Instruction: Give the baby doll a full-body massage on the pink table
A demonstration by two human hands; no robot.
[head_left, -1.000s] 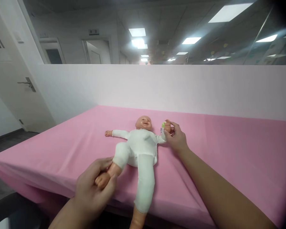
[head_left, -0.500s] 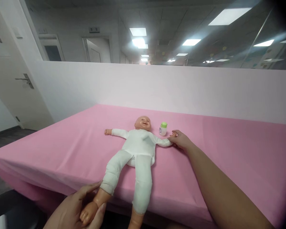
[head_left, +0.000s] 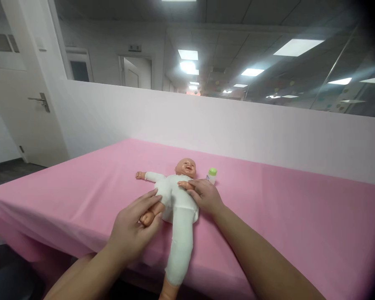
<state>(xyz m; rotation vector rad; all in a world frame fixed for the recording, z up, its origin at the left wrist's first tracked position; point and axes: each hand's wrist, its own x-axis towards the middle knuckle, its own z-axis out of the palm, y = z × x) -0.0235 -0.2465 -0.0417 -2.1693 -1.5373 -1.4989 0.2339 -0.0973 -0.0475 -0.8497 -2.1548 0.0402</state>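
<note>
A baby doll (head_left: pixel 183 208) in a white cloth suit lies on its back on the pink-covered table, its head pointing away from me. My left hand (head_left: pixel 133 229) is closed around the lower part of the leg on my left, which is bent up toward the belly. In my right hand (head_left: pixel 208 198) is the doll's arm on my right, folded across its chest near the chin. The other leg is stretched toward me, its foot past the table's edge. A small bottle with a green lid (head_left: pixel 211 176) stands behind my right hand, partly hidden by it.
Pink cloth (head_left: pixel 287 216) covers the table and hangs over its front edge. Behind it runs a low white wall (head_left: pixel 237 125) with a wide glass pane above. To the left is a door (head_left: pixel 25 104), and a dark object (head_left: pixel 9 271) sits at the lower left.
My left hand has pushed the doll's leg up and bent it toward the belly. My right hand has brought the arm inward from the side onto the chest. The view has tilted slightly.
</note>
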